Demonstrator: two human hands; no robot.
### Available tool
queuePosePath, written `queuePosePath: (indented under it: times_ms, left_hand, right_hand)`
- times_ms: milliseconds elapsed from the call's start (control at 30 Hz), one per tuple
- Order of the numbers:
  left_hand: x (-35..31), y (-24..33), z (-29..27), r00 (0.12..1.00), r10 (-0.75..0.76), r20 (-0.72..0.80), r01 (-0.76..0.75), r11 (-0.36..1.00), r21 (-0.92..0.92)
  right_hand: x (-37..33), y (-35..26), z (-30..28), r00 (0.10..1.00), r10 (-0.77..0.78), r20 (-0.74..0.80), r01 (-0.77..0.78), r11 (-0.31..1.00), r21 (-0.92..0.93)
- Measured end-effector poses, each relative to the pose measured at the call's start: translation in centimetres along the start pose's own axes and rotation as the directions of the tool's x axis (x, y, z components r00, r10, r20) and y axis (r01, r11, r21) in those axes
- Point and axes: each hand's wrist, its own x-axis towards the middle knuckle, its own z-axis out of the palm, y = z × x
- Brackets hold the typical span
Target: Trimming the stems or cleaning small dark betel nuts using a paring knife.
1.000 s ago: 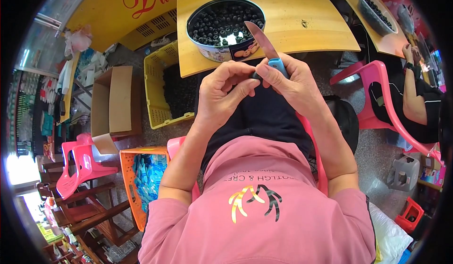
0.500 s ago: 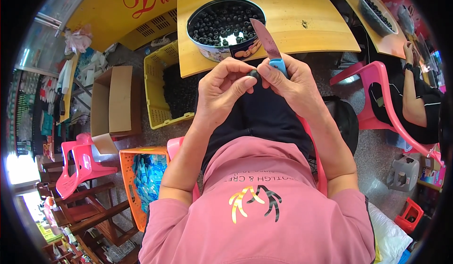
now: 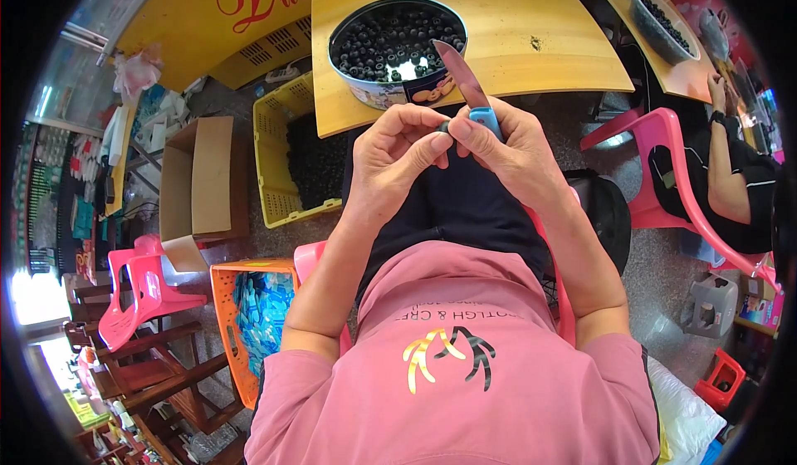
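My left hand (image 3: 393, 151) pinches a small dark round piece (image 3: 445, 126) between thumb and fingertips. What kind it is does not show; the fingers cover most of it. In my right hand (image 3: 521, 148) is a knife (image 3: 465, 76) with a blue handle, its blade pointing up and to the left, away from me. The right thumb presses close to the dark piece, and both hands meet in front of the table's near edge. Just beyond them stands a round tin (image 3: 374, 94) holding many small black round pieces (image 3: 386, 37).
The tin rests on a wooden table (image 3: 548, 50). Left of my legs sits a yellow crate (image 3: 276, 162) of dark material, with a cardboard box (image 3: 212, 174) and an orange basket (image 3: 226, 315) nearby. A person (image 3: 735, 170) works at the right, beside a pink chair (image 3: 643, 166).
The knife has tilted further left and its tip has dropped a little toward the tin's rim. My right hand has turned, its thumb now nearer the dark piece. The left hand keeps its pinch.
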Motion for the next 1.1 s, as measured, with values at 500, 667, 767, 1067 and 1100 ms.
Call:
queuePosePath:
  times_ms: [500,667,767,1067,1100]
  left_hand:
    - [0.2,-0.3,-0.1,0.998,-0.057,-0.02,0.057,0.998,0.018]
    - [0.2,-0.5,-0.2,0.997,-0.071,-0.042,0.073,0.996,0.042]
    - [0.2,-0.7,-0.3,0.996,-0.075,-0.057,0.077,0.996,0.036]
    - [0.2,-0.6,-0.1,0.993,-0.082,-0.081,0.085,0.996,0.031]
    - [0.2,-0.5,0.0,0.993,-0.079,-0.086,0.083,0.996,0.035]
  right_hand:
    - [0.4,0.4,-0.3,0.999,0.037,0.003,-0.036,0.999,-0.023]
    - [0.3,0.7,-0.5,0.999,0.054,0.006,-0.053,0.995,-0.084]
    - [0.3,0.9,-0.3,0.999,0.037,-0.024,-0.04,0.991,-0.131]
    - [0.3,0.9,-0.5,0.998,0.061,-0.019,-0.064,0.981,-0.181]
    - [0.3,1.0,-0.5,0.998,0.061,-0.019,-0.063,0.981,-0.182]
